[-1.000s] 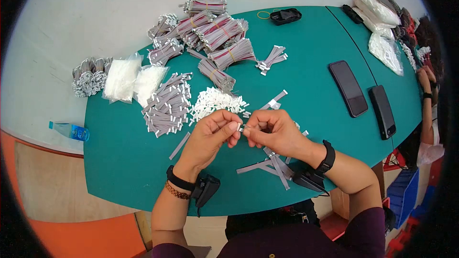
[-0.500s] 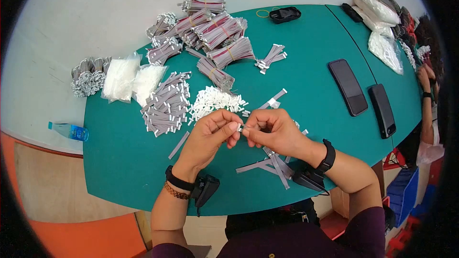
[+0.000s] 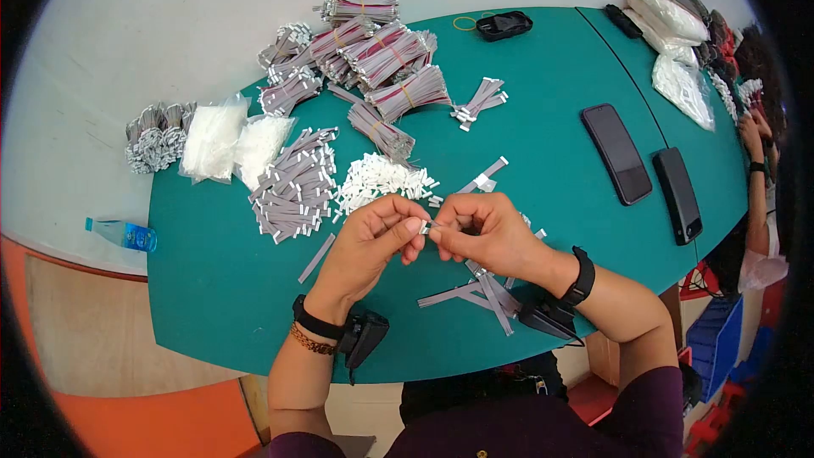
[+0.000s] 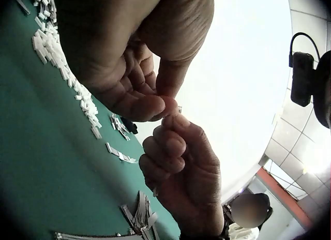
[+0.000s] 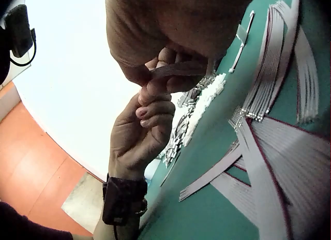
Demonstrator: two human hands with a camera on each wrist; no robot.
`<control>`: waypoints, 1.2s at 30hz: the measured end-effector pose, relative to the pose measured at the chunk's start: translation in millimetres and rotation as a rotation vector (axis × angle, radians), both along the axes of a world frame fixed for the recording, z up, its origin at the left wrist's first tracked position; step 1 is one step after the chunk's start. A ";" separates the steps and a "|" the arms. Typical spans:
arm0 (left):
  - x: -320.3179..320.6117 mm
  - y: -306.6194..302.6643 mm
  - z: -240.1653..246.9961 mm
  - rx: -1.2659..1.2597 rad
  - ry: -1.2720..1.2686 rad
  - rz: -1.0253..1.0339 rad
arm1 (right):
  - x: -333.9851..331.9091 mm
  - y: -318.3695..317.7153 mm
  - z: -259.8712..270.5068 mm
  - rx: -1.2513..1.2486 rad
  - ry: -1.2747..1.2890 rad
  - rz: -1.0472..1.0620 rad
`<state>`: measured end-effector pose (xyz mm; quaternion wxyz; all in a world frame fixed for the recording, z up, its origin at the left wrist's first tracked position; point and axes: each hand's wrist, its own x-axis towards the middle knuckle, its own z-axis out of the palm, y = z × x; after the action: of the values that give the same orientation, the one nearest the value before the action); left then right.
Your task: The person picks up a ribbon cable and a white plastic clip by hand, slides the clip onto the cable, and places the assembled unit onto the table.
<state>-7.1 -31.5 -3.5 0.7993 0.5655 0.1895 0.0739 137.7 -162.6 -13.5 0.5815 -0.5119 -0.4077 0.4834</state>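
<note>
In the head view my left hand point(image 3: 373, 236) and right hand point(image 3: 490, 233) meet fingertip to fingertip over the green table point(image 3: 254, 314). Between the left thumb and fingers is pinched a small white connector housing point(image 3: 425, 226). My right hand grips a short grey ribbon cable point(image 5: 181, 70), which runs across the curled fingers in the right wrist view; its end at the housing is mostly hidden by the fingertips. Just beyond the hands lies a heap of white connector housings point(image 3: 381, 180). More flat grey cables point(image 3: 490, 297) lie beside the right wrist.
Left of the housings is a pile of finished-looking grey cables point(image 3: 297, 191). Banded cable bundles point(image 3: 390, 55) stack behind, near filled plastic bags point(image 3: 214, 140). Two phones point(image 3: 616, 155) lie right. A water bottle point(image 3: 123, 233) is at the left edge; another person's arm point(image 3: 756, 178) shows far right.
</note>
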 end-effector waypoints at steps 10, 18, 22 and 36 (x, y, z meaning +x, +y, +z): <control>0.8 -1.4 -0.5 0.008 -0.001 0.013 | -0.6 0.1 -0.5 -0.002 -0.002 -0.019; 1.8 -2.7 0.7 0.125 0.002 0.013 | 0.5 -0.4 3.7 -0.057 -0.025 -0.039; 2.2 -4.4 0.1 0.152 0.007 0.037 | 0.0 0.3 0.7 -0.054 0.005 -0.045; 2.7 -8.3 -2.7 0.249 -0.032 0.055 | 1.1 0.1 -5.1 -0.026 -0.039 -0.039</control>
<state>-4.3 -39.8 -6.3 0.7234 0.6537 0.1817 0.1279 138.8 -162.5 -18.6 0.5762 -0.5364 -0.4026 0.4671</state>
